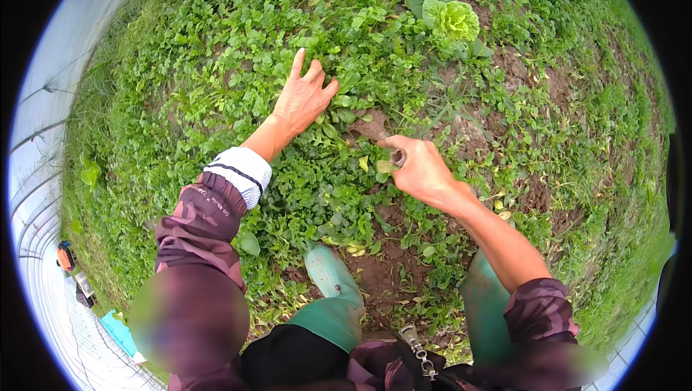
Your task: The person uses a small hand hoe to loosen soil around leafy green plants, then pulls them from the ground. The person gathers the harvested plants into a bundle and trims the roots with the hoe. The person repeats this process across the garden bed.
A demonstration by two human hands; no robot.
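Low leafy green plants (319,185) cover the ground before me. My left hand (305,91) reaches into them with its fingers spread, and nothing is seen in its grasp. To its right and slightly lower, my right hand (421,166) is closed around the handle of a small hand tool; the round hollow handle end (398,157) shows at the fist. The tool's muddy metal blade (371,124) lies low among the leaves between the hands, its edge partly hidden by them.
A light green leafy head (451,19) with a broad dark leaf grows at upper right. Bare brown soil (389,277) shows between my green rubber boots (331,275). Greenhouse film on hoops (38,175) curves along the left, with a person in orange (65,257) and a turquoise object (119,331) far off.
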